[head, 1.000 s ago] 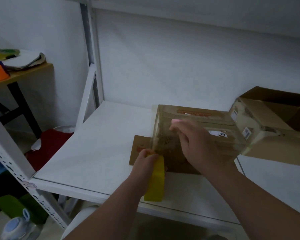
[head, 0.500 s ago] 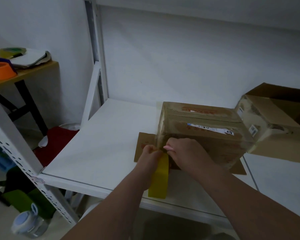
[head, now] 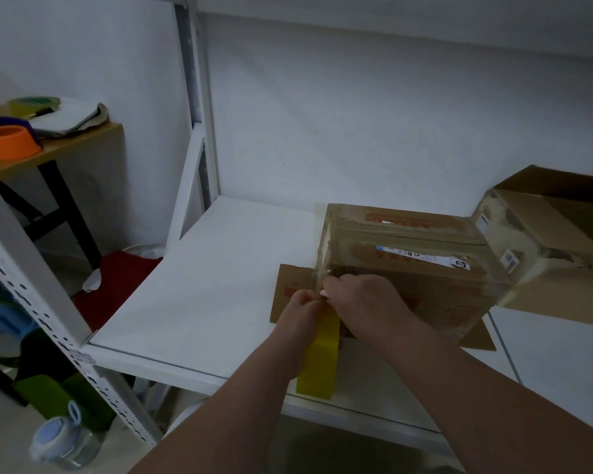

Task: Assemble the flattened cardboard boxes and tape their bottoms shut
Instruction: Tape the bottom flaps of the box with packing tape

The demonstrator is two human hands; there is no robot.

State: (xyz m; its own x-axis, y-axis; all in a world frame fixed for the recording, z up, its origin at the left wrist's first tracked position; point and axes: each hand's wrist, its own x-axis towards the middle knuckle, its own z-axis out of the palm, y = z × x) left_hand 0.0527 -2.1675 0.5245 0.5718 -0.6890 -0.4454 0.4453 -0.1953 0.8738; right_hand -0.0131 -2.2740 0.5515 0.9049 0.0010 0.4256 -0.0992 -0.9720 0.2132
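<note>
A brown cardboard box stands on the white shelf, its taped side up and its open flaps spread flat under it. Clear tape runs over its top and down its left end. My left hand grips a yellow roll of tape just below the box's near left corner. My right hand is curled at the same corner, pinching the tape strip right next to my left hand.
A second, open cardboard box lies tilted against the first at the right. A white upright post stands at the shelf's back left. A side table with an orange bowl is at left; a water bottle lies on the floor.
My right hand has come down from the box's top edge to its near left corner, meeting my left hand and the tape roll. The box has stayed in place.
</note>
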